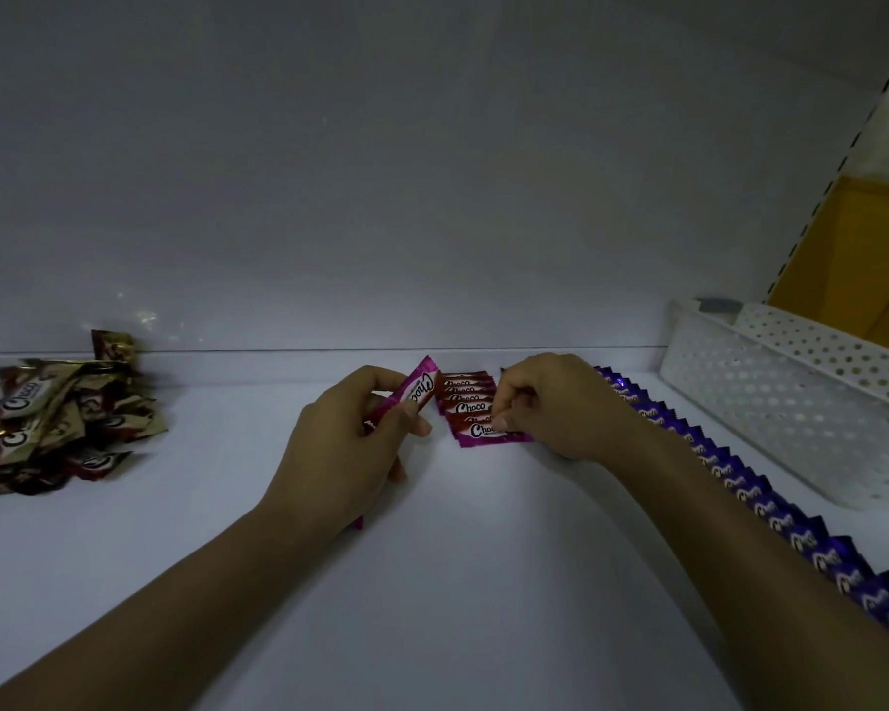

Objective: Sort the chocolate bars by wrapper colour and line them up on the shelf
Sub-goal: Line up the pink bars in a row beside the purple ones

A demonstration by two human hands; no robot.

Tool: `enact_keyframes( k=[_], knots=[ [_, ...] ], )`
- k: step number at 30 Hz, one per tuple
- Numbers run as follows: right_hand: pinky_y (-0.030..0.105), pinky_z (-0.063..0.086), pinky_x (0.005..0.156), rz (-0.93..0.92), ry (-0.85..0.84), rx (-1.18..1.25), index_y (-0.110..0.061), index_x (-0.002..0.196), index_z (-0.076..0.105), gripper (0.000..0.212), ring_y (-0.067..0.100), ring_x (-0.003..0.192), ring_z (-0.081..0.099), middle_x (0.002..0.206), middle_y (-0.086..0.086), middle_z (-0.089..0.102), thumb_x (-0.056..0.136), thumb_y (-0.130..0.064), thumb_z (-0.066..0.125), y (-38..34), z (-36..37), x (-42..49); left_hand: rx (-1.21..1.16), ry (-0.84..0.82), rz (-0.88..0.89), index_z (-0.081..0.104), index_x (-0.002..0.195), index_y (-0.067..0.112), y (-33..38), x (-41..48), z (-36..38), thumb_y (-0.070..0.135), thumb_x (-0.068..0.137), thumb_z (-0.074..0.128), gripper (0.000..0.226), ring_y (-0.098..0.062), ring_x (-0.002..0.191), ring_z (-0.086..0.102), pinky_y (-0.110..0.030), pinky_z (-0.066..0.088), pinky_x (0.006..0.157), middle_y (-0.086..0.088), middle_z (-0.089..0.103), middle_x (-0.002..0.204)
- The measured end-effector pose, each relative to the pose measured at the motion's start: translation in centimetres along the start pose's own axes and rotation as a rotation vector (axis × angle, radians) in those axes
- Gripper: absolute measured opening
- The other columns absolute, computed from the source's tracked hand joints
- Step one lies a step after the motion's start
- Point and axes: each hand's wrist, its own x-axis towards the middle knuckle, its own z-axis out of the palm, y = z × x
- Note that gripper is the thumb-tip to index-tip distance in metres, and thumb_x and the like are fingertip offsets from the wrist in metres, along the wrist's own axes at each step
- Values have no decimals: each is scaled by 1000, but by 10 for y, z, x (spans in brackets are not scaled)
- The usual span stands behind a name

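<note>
The sorting is roughly two-thirds done, judging by how things lie on the shelf (458, 582). One colour looks finished: the purple row (740, 484) runs in an overlapping line from near the back edge down toward the front right corner, partly hidden under the right forearm.

The magenta row (465, 397) is the one in progress. It is a short overlapping line that starts at the back edge, just left of the purple one. The right hand (550, 407) has its fingers curled, thumb and fingertips pinching the front bar (483, 431) of that row, apparently setting or squaring it. The left hand (350, 428) is wrapped round a magenta bar (422, 390) held tilted, top end near the back of the row. A strip of the same colour shows below the palm, so it may hold more than one, though I cannot tell how many.

What is left: whatever magenta stock the left hand carries, then the heap of gold-and-brown bars (57, 418) near the back left of the shelf, untouched and in no order. A white perforated basket (740, 382) stands at the back right corner; its contents are not visible.
</note>
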Motion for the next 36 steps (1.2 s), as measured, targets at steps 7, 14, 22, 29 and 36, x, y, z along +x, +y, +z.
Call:
enact_keyframes(
  k=[7, 14, 22, 29, 36],
  knots=[
    [16, 41, 63, -39, 3, 32, -32, 71, 63, 15, -3, 63, 56, 68, -20, 59, 78, -25, 76, 0, 0, 1, -32, -16, 21, 63, 88, 20, 3, -2, -2, 26, 94, 56, 10, -8, 45, 61, -10, 41, 44, 17, 72, 77],
    [14, 52, 62, 20, 78, 409, -27, 81, 65, 10, 7, 76, 67, 75, -10, 68, 88, -34, 63, -13, -5, 0, -31, -28, 25, 62, 86, 16, 4, -3, -1, 28, 95, 54, 17, -9, 44, 61, -9, 40, 44, 15, 72, 75],
    [21, 56, 74, 94, -77, 914, -18, 86, 72, 5, 15, 81, 71, 86, 5, 74, 84, -20, 68, -48, 1, -8, -52, -49, 88, 57, 90, 21, 6, -3, -2, 22, 98, 47, 13, -2, 43, 55, -10, 40, 43, 11, 71, 74],
    [21, 55, 62, 162, 130, 771, -14, 83, 68, 10, 7, 66, 67, 75, 0, 72, 80, -4, 70, -27, -28, -9, 98, -91, 93, 44, 110, 31, 3, -6, -1, -9, 93, 38, 43, -3, 87, 56, -16, 52, 74, -2, 52, 120],
    [8, 49, 62, 19, -252, 318, -24, 82, 74, 15, 3, 71, 68, 78, -3, 75, 76, -11, 77, -14, -35, -12, 118, 3, 53, 23, 148, 27, -3, 0, -3, -12, 92, 40, 70, -10, 129, 45, -8, 38, 86, 3, 46, 145]
  ],
)
